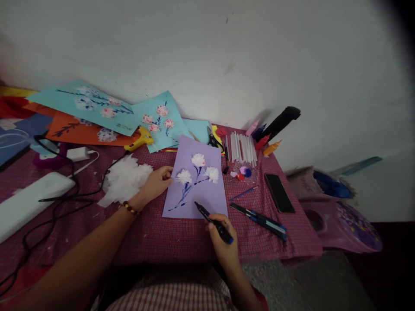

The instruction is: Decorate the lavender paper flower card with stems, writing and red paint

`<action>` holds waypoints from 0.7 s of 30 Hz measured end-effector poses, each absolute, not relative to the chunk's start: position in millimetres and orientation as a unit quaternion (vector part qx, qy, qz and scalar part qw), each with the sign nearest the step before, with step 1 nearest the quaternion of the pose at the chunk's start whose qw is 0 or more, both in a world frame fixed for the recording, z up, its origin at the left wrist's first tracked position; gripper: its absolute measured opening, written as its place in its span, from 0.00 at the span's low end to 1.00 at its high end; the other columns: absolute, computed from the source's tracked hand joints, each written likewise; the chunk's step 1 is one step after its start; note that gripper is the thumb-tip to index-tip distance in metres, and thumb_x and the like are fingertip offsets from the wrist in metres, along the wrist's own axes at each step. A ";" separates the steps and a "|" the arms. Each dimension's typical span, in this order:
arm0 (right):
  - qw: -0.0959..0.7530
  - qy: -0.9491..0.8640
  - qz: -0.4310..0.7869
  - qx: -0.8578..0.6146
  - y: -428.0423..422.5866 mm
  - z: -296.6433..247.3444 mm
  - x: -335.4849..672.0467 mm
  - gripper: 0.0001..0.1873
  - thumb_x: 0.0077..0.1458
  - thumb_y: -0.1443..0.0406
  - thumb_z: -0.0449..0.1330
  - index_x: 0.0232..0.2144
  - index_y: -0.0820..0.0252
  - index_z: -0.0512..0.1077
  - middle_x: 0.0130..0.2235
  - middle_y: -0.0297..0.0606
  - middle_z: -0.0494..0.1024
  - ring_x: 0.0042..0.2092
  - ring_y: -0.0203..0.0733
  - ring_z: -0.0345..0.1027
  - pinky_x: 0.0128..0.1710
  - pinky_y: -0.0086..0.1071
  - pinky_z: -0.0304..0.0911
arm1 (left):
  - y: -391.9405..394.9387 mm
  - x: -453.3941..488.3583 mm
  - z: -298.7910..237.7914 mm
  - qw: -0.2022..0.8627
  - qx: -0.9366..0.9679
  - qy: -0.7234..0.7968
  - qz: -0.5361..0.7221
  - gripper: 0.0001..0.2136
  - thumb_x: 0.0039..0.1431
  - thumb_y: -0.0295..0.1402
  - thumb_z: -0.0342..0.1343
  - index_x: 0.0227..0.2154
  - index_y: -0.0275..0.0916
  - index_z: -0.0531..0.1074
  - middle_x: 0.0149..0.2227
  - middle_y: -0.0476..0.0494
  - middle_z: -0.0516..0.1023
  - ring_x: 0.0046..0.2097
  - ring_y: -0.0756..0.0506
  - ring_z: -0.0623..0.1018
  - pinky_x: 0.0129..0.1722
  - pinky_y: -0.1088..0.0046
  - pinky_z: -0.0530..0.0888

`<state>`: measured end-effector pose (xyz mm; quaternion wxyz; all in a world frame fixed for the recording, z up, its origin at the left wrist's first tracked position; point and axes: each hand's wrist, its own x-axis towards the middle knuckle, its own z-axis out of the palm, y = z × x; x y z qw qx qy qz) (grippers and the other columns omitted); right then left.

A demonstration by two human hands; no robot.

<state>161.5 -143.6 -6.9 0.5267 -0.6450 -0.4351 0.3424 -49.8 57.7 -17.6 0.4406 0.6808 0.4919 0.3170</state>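
- Table (155,242), under red checked cloth, carries a lilac paper sheet (210,196) at its centre.
- Left hand (157,183) rests on the sheet's 9 o'clock edge, fingers loosely curled, gripping nothing.
- Right hand (227,248), at 6 o'clock, fingers closed round a black marker (212,220), tip touching the sheet.

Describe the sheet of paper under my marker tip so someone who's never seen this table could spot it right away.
On the red checked tablecloth, the lilac sheet lies nearest the person, between the left hand on its edge and the right hand holding a black marker. Unlike the turquoise sheets and orange sheet behind it, it is purple, with three plain white fluffy flowers on blue stems.
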 end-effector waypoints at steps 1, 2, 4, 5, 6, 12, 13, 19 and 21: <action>0.523 -0.444 0.348 -0.639 -142.0 -8.4 158.3 0.07 0.53 0.63 0.59 0.36 0.57 0.74 0.32 0.36 0.79 0.33 0.41 0.73 0.35 0.32 0.67 | 57.8 -49.7 -17.8 0.441 0.681 0.491 0.318 0.15 0.48 0.29 0.54 0.41 0.36 0.70 0.26 0.53 0.69 0.28 0.50 0.69 0.28 0.74 0.65; 0.518 -0.452 0.349 -0.637 -140.7 -10.1 156.1 0.07 0.53 0.63 0.59 0.36 0.57 0.74 0.33 0.36 0.79 0.33 0.41 0.73 0.35 0.32 0.67 | 57.8 -49.5 -17.9 0.442 0.681 0.490 0.318 0.15 0.47 0.29 0.54 0.40 0.36 0.71 0.26 0.53 0.69 0.28 0.50 0.69 0.28 0.74 0.65; 0.512 -0.457 0.337 -0.644 -139.8 -13.3 155.2 0.07 0.54 0.63 0.59 0.36 0.57 0.74 0.34 0.37 0.79 0.34 0.41 0.73 0.35 0.32 0.67 | 57.6 -49.1 -17.7 0.442 0.680 0.490 0.319 0.14 0.47 0.29 0.54 0.40 0.36 0.71 0.26 0.53 0.68 0.28 0.50 0.69 0.28 0.74 0.65; 0.511 -0.455 0.327 -0.652 -140.3 -14.5 156.5 0.08 0.54 0.63 0.59 0.37 0.57 0.74 0.34 0.37 0.79 0.35 0.41 0.73 0.36 0.32 0.67 | 57.4 -48.8 -17.5 0.443 0.680 0.490 0.320 0.14 0.47 0.29 0.54 0.40 0.36 0.71 0.26 0.53 0.69 0.28 0.50 0.69 0.28 0.74 0.66; 0.512 -0.447 0.314 -0.663 -141.5 -15.4 158.7 0.08 0.54 0.63 0.59 0.37 0.57 0.73 0.34 0.37 0.79 0.35 0.41 0.73 0.36 0.32 0.67 | 57.2 -48.6 -17.3 0.443 0.678 0.491 0.320 0.14 0.47 0.29 0.54 0.40 0.37 0.71 0.26 0.53 0.69 0.28 0.50 0.69 0.28 0.74 0.66; 0.517 -0.390 0.275 -0.710 -153.1 -15.2 175.0 0.08 0.53 0.61 0.59 0.35 0.58 0.73 0.30 0.36 0.77 0.30 0.40 0.72 0.33 0.33 0.67 | 56.6 -49.0 -17.8 0.447 0.677 0.492 0.316 0.15 0.48 0.31 0.54 0.40 0.37 0.71 0.26 0.52 0.70 0.28 0.49 0.69 0.28 0.74 0.65; 0.520 -0.383 0.276 -0.712 -154.4 -15.1 176.4 0.08 0.53 0.61 0.59 0.35 0.58 0.73 0.30 0.35 0.77 0.30 0.40 0.72 0.32 0.32 0.68 | 56.8 -49.2 -18.2 0.445 0.677 0.492 0.317 0.15 0.47 0.31 0.54 0.40 0.37 0.71 0.26 0.52 0.70 0.28 0.49 0.69 0.28 0.74 0.65; 0.542 -0.362 0.285 -0.703 -155.3 -15.7 178.3 0.09 0.51 0.60 0.61 0.34 0.58 0.73 0.30 0.36 0.78 0.29 0.40 0.73 0.32 0.33 0.69 | 58.0 -48.4 -18.6 0.436 0.679 0.492 0.327 0.15 0.46 0.30 0.54 0.40 0.38 0.71 0.26 0.53 0.69 0.28 0.49 0.69 0.29 0.74 0.65; 0.545 -0.368 0.284 -0.698 -154.5 -14.2 175.6 0.08 0.51 0.60 0.61 0.34 0.58 0.73 0.29 0.37 0.78 0.28 0.40 0.73 0.31 0.33 0.70 | 57.9 -48.1 -18.2 0.438 0.680 0.489 0.328 0.15 0.46 0.30 0.54 0.39 0.37 0.71 0.26 0.53 0.69 0.28 0.49 0.69 0.29 0.74 0.65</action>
